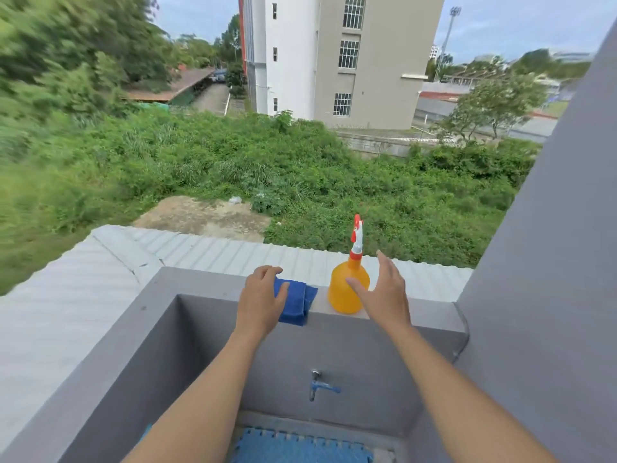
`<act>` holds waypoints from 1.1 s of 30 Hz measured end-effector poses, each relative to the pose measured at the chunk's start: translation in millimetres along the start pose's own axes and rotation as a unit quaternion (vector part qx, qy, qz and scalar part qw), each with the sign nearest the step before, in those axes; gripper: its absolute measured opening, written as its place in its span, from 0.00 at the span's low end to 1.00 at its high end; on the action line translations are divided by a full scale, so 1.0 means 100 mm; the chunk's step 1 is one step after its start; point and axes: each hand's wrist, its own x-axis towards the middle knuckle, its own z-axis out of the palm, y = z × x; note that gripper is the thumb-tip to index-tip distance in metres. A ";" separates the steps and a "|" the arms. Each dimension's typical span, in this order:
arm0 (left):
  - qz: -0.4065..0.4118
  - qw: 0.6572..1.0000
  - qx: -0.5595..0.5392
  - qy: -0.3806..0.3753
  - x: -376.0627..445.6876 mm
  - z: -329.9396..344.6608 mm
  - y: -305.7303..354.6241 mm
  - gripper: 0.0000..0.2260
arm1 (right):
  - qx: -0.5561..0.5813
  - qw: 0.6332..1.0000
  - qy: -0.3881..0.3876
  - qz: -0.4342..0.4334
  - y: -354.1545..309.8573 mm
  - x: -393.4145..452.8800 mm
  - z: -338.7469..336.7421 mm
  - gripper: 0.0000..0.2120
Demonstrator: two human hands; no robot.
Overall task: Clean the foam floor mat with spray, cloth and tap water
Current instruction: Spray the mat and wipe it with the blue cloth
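Observation:
A folded blue cloth (295,300) lies on top of the grey parapet wall (427,312), hanging slightly over its near edge. My left hand (262,297) rests on the cloth's left part, fingers curled over it and thumb pressed on top. An orange spray bottle (345,285) with a white and red nozzle stands upright just right of the cloth. My right hand (384,292) is spread beside the bottle, thumb against its front, fingers apart and not closed around it. A blue foam mat (300,447) with toothed edges lies on the floor below.
A metal tap with a blue handle (320,387) juts from the wall under the parapet, above the mat. A grey pillar (547,262) rises at the right. Beyond the wall are a corrugated roof, a drop, greenery and buildings.

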 end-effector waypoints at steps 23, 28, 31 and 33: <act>-0.353 0.931 0.001 -0.095 0.92 1.38 -1.25 0.22 | 0.065 0.995 0.064 0.045 0.31 1.12 0.93 0.17; -0.446 0.831 -0.293 -0.155 0.81 1.16 -1.02 0.05 | 0.111 0.983 0.081 0.121 0.05 0.90 0.93 0.21; -0.448 0.796 -0.373 -0.161 0.65 0.95 -0.89 0.10 | 0.116 0.984 0.119 0.060 -0.02 0.61 0.97 0.29; -0.433 0.777 -0.420 -0.181 0.55 0.81 -0.88 0.12 | 0.123 0.982 0.144 0.012 -0.03 0.38 1.01 0.25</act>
